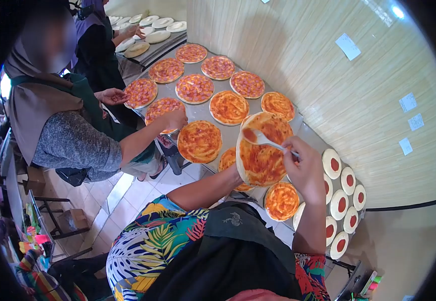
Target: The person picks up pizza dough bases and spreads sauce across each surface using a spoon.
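My left hand (237, 173), mostly hidden, holds up a round pizza base (263, 163) from beneath, raised above the table. Red sauce covers much of its top, with a pale rim showing. In my right hand (301, 163) is a white spoon (267, 139), its handle gripped between the fingers. The spoon's bowl lies over the sauce near the base's upper left. Below my hands on the metal table are sauced pizza bases, including one by my right forearm (281, 201) and one left of the raised base (199, 142).
A co-worker's hand (175, 119) is over a pizza with pink toppings (164, 111). Several topped pizzas (194, 89) lie farther back. To the right are pale bases with red sauce spots (338, 204). A wall (323, 75) borders the table, and another person handles plain bases (158, 36).
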`<state>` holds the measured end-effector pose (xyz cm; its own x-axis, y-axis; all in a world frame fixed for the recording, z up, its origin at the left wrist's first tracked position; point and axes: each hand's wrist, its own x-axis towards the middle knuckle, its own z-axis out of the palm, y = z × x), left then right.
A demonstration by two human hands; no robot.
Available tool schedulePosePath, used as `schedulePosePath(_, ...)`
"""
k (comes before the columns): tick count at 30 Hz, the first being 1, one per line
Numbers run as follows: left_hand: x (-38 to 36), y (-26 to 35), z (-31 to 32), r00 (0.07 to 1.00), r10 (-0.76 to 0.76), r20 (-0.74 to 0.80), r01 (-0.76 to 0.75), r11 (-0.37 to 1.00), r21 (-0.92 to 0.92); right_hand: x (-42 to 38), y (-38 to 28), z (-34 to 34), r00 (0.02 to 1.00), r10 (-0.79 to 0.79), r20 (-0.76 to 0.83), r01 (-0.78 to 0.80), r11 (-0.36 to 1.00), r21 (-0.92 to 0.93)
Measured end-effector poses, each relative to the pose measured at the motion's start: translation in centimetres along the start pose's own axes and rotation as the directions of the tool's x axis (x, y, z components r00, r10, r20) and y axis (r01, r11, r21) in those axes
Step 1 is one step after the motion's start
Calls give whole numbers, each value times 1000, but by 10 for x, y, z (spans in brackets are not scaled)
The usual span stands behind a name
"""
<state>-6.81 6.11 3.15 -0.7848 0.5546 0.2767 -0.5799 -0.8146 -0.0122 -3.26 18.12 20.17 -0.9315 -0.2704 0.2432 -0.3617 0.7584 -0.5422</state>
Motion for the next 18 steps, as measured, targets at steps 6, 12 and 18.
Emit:
schedulePosePath(6,9,-4,-1,1000,-20,25,19,999,33,10,6,7,986,-45,-160,38,998,-50)
schedulePosePath(12,5,-4,-2,999,-10,38,8,999,46,7,3,14,994,-43,-102,47,998,38)
schedulePosePath(18,5,8,-1,998,12,64,-18,996,84,16,18,8,982,84,-169,-90,995,-32)
